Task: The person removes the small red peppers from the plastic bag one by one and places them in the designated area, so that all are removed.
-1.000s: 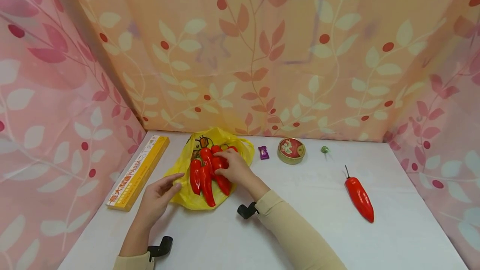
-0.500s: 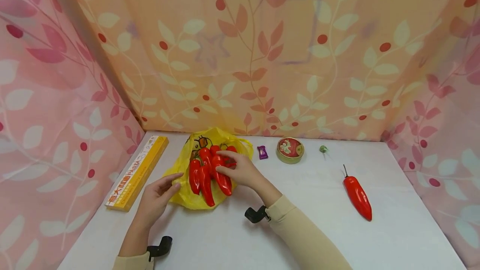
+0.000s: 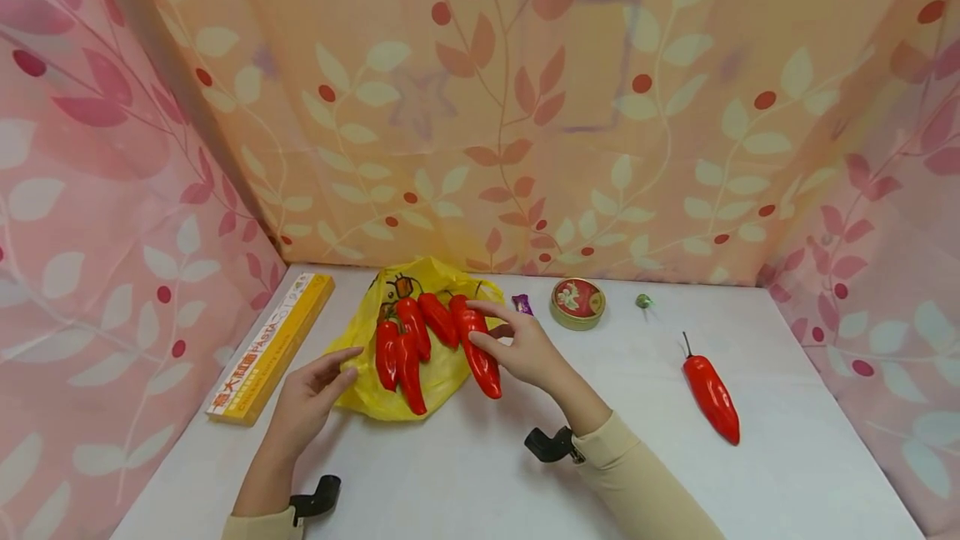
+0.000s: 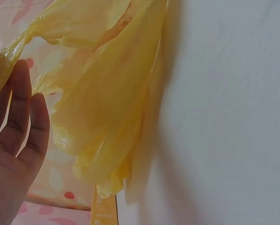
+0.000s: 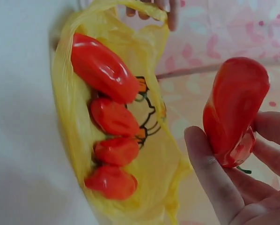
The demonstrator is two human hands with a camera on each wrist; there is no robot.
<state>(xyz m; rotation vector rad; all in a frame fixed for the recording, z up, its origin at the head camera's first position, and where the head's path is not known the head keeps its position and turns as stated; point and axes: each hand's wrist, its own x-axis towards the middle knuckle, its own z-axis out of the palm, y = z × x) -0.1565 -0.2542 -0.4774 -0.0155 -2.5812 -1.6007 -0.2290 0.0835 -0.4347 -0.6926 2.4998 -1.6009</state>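
Note:
A yellow plastic bag [image 3: 442, 365] lies flat on the white table [image 3: 480, 473], with several red peppers [image 3: 408, 361] on top of it. My right hand [image 3: 489, 327] grips one more red pepper [image 3: 478, 352] and holds it just above the bag's right edge. In the right wrist view that pepper [image 5: 233, 108] sits between thumb and fingers, with the bag [image 5: 154, 154] and its peppers [image 5: 102, 68] beyond. My left hand [image 3: 347, 365] pinches the bag's left edge; in the left wrist view the bag [image 4: 107, 93] rises by its fingers [image 4: 18, 108].
A single red pepper [image 3: 711, 394] lies on the table at the right. A long yellow box [image 3: 270, 344] lies at the left. A round tin [image 3: 577, 302], a purple sweet [image 3: 521, 303] and a green sweet [image 3: 642, 301] sit along the back. Patterned curtains close three sides.
My right hand has lifted one pepper off the pile and carried it rightward to the bag's edge. The left hand has stayed at the bag's left edge.

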